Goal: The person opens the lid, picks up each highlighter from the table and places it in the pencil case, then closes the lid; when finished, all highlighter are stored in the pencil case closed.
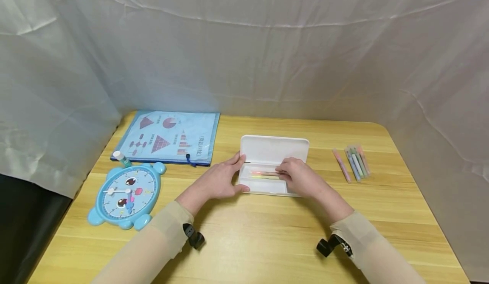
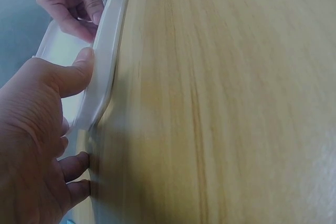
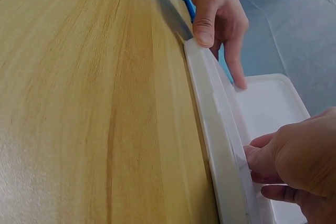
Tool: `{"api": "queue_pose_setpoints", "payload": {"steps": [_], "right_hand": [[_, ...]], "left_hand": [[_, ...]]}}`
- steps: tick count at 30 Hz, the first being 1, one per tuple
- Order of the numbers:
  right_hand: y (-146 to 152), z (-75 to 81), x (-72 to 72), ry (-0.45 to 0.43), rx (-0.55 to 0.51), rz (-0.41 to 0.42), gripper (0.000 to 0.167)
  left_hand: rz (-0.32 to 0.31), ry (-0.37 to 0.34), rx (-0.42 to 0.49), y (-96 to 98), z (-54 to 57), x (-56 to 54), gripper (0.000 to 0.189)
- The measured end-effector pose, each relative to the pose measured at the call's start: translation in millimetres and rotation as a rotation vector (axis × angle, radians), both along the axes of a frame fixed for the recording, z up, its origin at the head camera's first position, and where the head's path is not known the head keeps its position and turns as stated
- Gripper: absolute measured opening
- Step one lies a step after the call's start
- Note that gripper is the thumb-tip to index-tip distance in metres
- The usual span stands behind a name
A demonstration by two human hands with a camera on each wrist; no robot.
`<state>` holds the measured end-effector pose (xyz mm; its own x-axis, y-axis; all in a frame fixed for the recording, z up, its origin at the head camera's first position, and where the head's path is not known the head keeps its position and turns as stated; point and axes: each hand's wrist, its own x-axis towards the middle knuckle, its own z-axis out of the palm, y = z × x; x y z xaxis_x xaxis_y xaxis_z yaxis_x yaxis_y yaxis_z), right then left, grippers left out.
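A white pencil case (image 1: 263, 186) lies with its lid (image 1: 275, 149) raised at the back. My left hand (image 1: 219, 178) grips the case's left end, thumb on the front edge and fingertips by the lid. Inside the tray are an orange pen (image 1: 261, 173) and a yellow pen (image 1: 263, 177), lying side by side lengthwise. My right hand (image 1: 299, 177) reaches in from the right, its thumb and fingers pinching at the orange pen's right end. In the right wrist view, the right hand (image 3: 299, 163) hides the pens behind its curled fingers.
Right of the case lie a pink pen (image 1: 341, 165) and a clear pack of coloured pens (image 1: 358, 163). On the left are a blue toy clock (image 1: 127, 195), a small bottle with a white cap (image 1: 121, 158) and a blue document folder (image 1: 170, 135). Grey curtain (image 1: 267, 63) surrounds the table.
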<state>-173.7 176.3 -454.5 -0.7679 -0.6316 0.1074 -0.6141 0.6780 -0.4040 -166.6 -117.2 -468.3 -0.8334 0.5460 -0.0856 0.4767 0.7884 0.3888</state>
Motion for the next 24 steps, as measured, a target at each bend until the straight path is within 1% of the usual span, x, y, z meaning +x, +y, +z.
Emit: {"api": "queue_pose_setpoints", "payload": {"steps": [5, 9, 12, 16, 20, 22, 24], "right_hand": [[0, 0.9, 0.0, 0.008, -0.007, 0.003, 0.015], [4, 2.7, 0.6, 0.013, -0.055, 0.011, 0.016], [8, 4.6, 1.0, 0.011, -0.087, 0.003, 0.017], [18, 9.6, 2.6, -0.008, -0.116, -0.032, 0.017], [30, 15.7, 6.2, -0.03, -0.184, -0.078, 0.017], [38, 18.8, 8.1, -0.032, -0.217, -0.108, 0.018], [46, 22.3, 10.1, -0.01, -0.225, -0.146, 0.018]], "left_hand": [[-0.001, -0.004, -0.004, -0.1, 0.3, 0.4, 0.108], [-0.003, 0.001, -0.006, 0.4, 0.1, -0.1, 0.108], [0.0, -0.001, -0.006, 0.7, -0.3, -0.3, 0.108], [0.003, -0.005, -0.01, 0.8, -0.7, -0.4, 0.108], [0.001, -0.007, -0.015, 0.8, -0.6, -0.4, 0.108], [0.001, -0.005, -0.014, 0.7, -0.4, -0.4, 0.108], [0.001, -0.004, -0.015, 0.5, -0.5, -0.4, 0.108]]}}
